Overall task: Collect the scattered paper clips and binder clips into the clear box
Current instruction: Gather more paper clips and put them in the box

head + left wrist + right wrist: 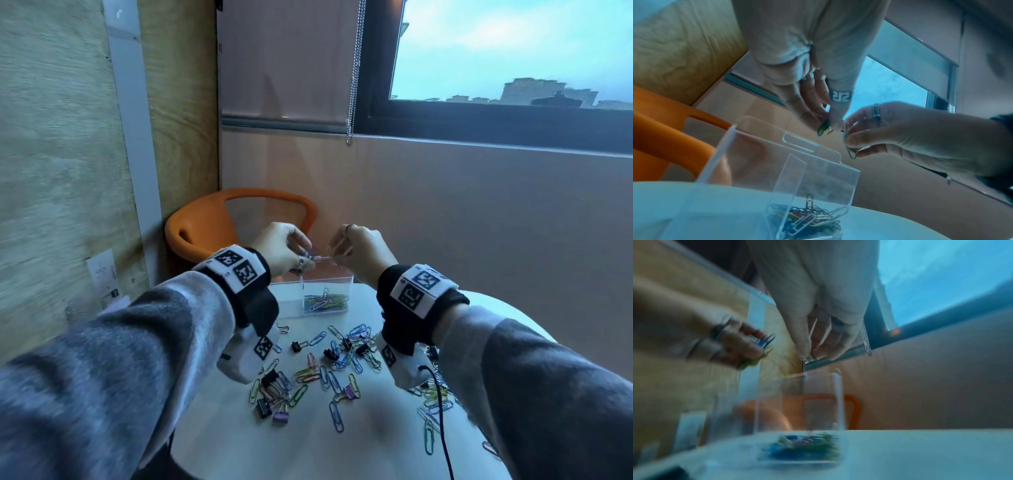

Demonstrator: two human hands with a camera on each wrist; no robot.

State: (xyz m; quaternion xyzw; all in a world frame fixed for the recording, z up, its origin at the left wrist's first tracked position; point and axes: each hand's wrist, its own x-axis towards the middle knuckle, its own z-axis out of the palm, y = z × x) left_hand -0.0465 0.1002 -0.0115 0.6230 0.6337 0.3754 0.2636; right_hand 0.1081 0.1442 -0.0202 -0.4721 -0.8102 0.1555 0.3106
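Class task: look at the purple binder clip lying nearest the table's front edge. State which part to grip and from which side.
Grip the purple binder clip by its boxy body, from above, thumb and finger on its two flat sides. It lies flat on the white table with other clips crowding it, so the top looks most accessible.

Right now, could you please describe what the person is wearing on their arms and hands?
Both arms wear grey fleece sleeves. The left hand and right hand wear rings. Each wrist carries a black band with white square-code markers and a white camera unit; a black cable trails from the right one.
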